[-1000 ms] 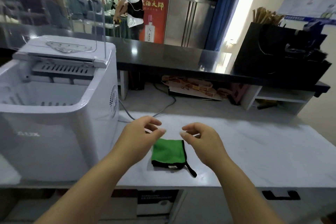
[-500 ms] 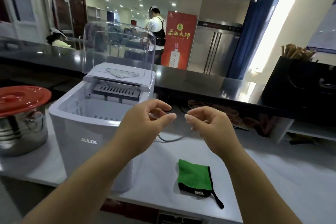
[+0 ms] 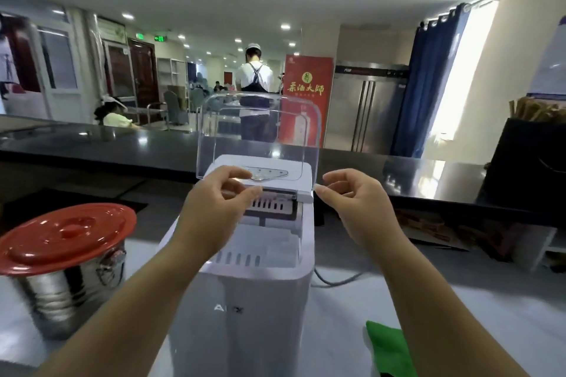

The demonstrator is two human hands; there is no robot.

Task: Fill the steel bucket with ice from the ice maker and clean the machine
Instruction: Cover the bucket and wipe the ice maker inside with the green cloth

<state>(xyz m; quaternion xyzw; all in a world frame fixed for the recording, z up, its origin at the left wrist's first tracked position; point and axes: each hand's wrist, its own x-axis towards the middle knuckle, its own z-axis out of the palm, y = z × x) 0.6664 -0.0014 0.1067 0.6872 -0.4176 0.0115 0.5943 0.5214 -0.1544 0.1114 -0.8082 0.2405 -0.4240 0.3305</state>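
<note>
A white ice maker (image 3: 245,315) stands in front of me on the pale counter, its clear lid (image 3: 260,131) raised upright at the back. Its basket looks empty of ice. Both of my hands hover above the open machine with loosely curled fingers and hold nothing: my left hand (image 3: 214,208) over the left side, my right hand (image 3: 358,205) just off the right edge. The steel bucket (image 3: 61,291) with a red lid (image 3: 67,236) stands to the left. A green cloth (image 3: 386,346) lies at the lower right, partly behind my right forearm.
A dark raised bar counter (image 3: 122,144) runs behind the machine. Its grey power cord (image 3: 333,280) trails right. A black box (image 3: 526,162) sits at far right. A person in an apron (image 3: 255,95) stands beyond the bar, and another sits at the left.
My view swung left and up, so the ice maker is now centred and the cloth slid to the lower right. Both hands rose from above the cloth to above the machine.
</note>
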